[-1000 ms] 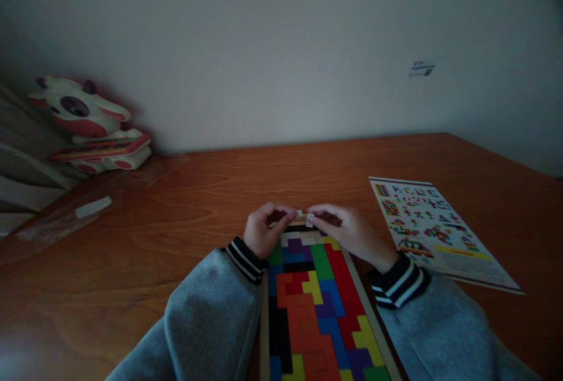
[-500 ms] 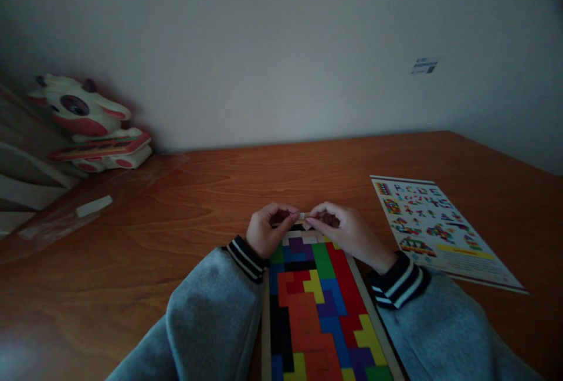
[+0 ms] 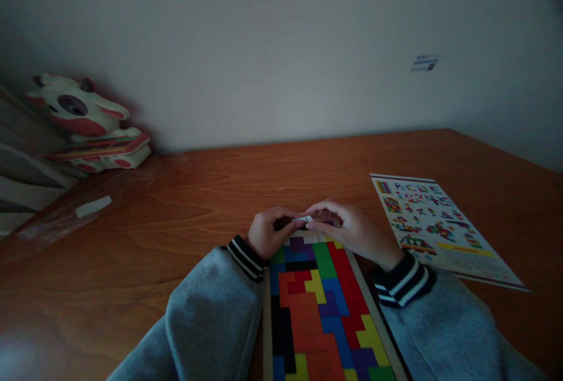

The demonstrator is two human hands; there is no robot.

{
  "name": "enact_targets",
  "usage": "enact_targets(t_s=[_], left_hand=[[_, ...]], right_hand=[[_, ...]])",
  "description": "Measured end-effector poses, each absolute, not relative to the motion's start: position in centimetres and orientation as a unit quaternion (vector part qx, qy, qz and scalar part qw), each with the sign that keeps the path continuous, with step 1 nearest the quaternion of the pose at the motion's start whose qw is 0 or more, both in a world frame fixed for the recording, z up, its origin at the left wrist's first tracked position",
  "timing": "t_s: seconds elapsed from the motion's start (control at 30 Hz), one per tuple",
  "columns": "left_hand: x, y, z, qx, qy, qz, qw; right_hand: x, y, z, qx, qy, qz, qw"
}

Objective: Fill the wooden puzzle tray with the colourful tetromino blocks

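A wooden tray puzzle (image 3: 267, 340) full of flat, coloured, block-shaped pieces lies lengthwise in front of me. Over its far end, my left hand (image 3: 269, 232) and my right hand (image 3: 357, 235) meet, thumbs and fingers pinched on a small white puzzle piece (image 3: 308, 219). The fingers cover part of that piece, so its full shape is hidden. Beneath them, the far row of the tray is partly hidden too. Closer to me, orange pieces (image 3: 305, 316) fill the middle, with black pieces (image 3: 281, 334) to the left and red ones (image 3: 345, 275) to the right.
On the brown wooden table (image 3: 197, 205), a printed sheet (image 3: 440, 228) with coloured block figures lies at the right. A cow-shaped toy keyboard (image 3: 101, 129) stands at the back left, near clear tape with a white strip (image 3: 93, 207). Behind is a wall (image 3: 272, 47).
The white piece has turned and shifted slightly right between my fingertips. My hands have drawn a little closer together; the tray pieces look unchanged.
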State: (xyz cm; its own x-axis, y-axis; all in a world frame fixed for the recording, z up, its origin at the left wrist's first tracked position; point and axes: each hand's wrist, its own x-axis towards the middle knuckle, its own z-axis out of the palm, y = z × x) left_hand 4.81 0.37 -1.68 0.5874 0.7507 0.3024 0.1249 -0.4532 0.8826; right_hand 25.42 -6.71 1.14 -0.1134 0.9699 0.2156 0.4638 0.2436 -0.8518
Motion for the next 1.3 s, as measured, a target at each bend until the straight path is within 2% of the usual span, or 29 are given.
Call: enact_targets(t_s=[0.13,0.3,0.73,0.97,1.3], left_hand=[[4.83,0.4,-2.12,0.76,0.3,0.357,0.453],[4.92,0.39,-2.02,0.758,0.295,0.364,0.454],[5.05,0.21,-1.72,0.758,0.284,0.372,0.454],[4.96,0.27,-1.76,0.762,0.289,0.365,0.45],[4.94,0.21,-1.83,0.751,0.286,0.372,0.463]], right_hand=[[26.37,-6.57,0.77,-0.554,-0.732,0.21,0.335],[26.33,-6.81,0.88,-0.571,-0.753,0.202,0.258],[26.23,-6.91,0.97,-0.578,-0.762,0.189,0.223],[26.17,-6.83,1.11,-0.57,-0.757,0.207,0.244],[25.97,-6.92,1.16,-0.541,-0.719,0.281,0.334]])
